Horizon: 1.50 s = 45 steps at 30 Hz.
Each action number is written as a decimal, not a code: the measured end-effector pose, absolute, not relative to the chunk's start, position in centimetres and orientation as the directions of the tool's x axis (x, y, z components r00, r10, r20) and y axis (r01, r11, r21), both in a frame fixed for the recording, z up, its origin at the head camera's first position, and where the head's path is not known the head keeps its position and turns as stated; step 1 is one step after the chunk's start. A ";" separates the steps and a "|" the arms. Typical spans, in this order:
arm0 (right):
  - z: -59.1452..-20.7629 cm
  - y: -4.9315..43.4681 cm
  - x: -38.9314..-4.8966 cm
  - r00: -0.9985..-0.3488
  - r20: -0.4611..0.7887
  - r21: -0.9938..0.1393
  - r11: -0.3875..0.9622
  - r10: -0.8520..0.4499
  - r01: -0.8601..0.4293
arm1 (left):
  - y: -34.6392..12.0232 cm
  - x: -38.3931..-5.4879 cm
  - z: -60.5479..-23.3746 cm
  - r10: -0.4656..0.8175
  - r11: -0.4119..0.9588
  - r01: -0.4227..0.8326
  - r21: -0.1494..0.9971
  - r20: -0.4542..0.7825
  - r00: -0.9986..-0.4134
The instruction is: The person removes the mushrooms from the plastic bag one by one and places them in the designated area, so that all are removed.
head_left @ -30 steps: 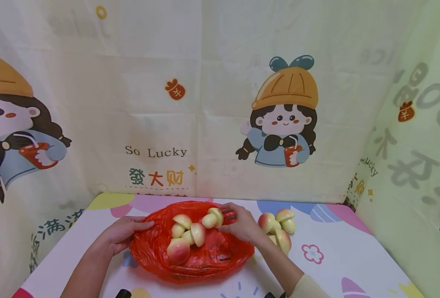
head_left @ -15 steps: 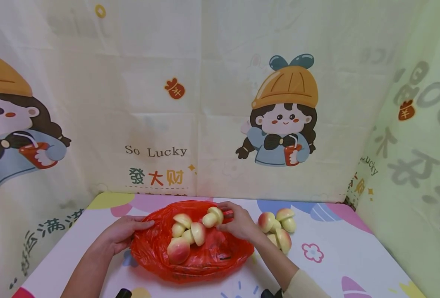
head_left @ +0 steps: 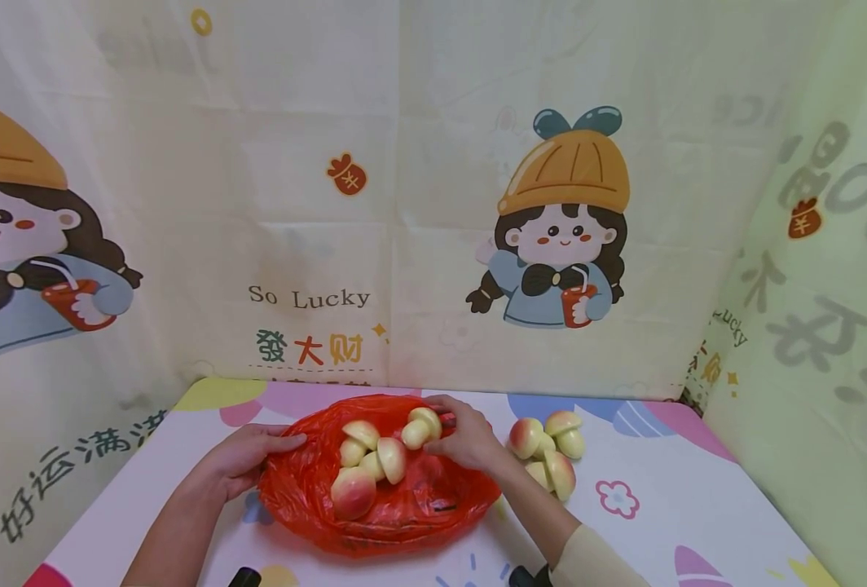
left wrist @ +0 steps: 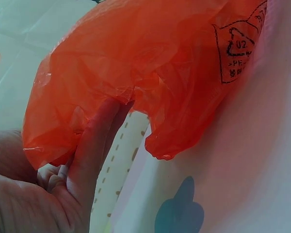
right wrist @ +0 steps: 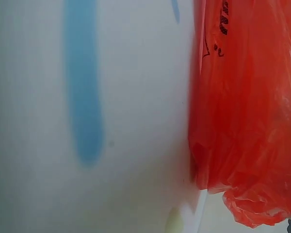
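A red plastic bag (head_left: 385,534) lies on the table with its mouth spread wide. Several toy mushrooms, cream with pink-tinged caps, sit inside, among them a pink-capped one (head_left: 353,493) at the front. My left hand (head_left: 239,461) pinches the bag's left rim, thumb inside; the left wrist view shows its fingers (left wrist: 94,145) against the red plastic from outside. At the far right of the mouth, my right hand (head_left: 466,436) pinches the cap of a cream toy mushroom (head_left: 415,432) between thumb and fingers. The right wrist view shows only the bag's side (right wrist: 247,107) and the tabletop.
Beyond my right forearm, a small cluster of toy mushrooms (head_left: 560,473) rests on the patterned table (head_left: 668,497). A printed cloth (head_left: 433,244) hangs behind and along both sides. Two dark objects (head_left: 245,577) show at the lower edge.
My right hand's fingers have drawn in closer around the mushroom cap, and that mushroom has shifted very slightly right. The left hand and the bag stay nearly still.
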State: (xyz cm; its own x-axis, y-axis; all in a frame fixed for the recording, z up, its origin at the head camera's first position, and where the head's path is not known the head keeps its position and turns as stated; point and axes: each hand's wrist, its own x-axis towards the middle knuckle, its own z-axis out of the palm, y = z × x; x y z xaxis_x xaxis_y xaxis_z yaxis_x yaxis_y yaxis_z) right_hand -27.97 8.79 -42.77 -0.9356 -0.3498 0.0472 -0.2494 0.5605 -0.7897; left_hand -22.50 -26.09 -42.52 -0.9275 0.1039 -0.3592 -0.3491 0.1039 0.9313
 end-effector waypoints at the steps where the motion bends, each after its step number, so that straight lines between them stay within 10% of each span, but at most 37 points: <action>1: -42.9 8.7 -28.0 -0.937 0.048 -0.788 0.563 -0.347 -0.249 | -26.1 -22.5 -42.5 0.103 0.104 -0.348 0.932 -0.359 -0.928; 45: -43.3 8.2 -27.8 -0.949 0.008 -0.768 0.606 -0.316 -0.208 | -25.9 -22.0 -42.6 0.091 0.106 -0.339 0.935 -0.349 -0.933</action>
State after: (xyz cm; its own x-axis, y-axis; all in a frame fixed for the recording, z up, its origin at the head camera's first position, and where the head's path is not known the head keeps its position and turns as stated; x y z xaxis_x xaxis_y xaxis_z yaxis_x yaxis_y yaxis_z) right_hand -27.82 8.16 -43.26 -0.9487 -0.3160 0.0084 -0.2085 0.6056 -0.7680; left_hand -21.98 -25.94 -42.65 -0.9329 0.0906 -0.3486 -0.3390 0.1058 0.9348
